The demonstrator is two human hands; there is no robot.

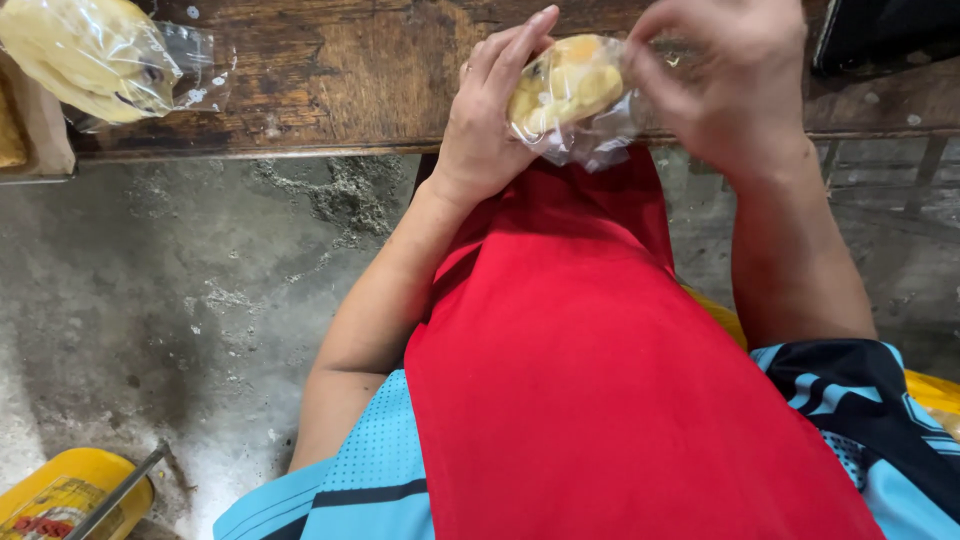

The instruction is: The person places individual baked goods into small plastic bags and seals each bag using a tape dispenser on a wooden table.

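A small clear plastic bag of yellow food pieces (567, 88) is held between both hands over the edge of a dark wooden bench (340, 70). My left hand (487, 115) cups the bag from the left, fingers stretched up along its side. My right hand (725, 80) pinches the bag's top and right side from above. The bag's crumpled lower end hangs just above a red cloth (590, 370) that covers my lap.
Another clear bag with yellow food (95, 55) lies on the bench at the far left. Grey rough concrete floor (180, 300) spreads below the bench. A yellow container with a metal rod (70, 495) stands at the lower left. Something yellow (930, 390) shows at the right edge.
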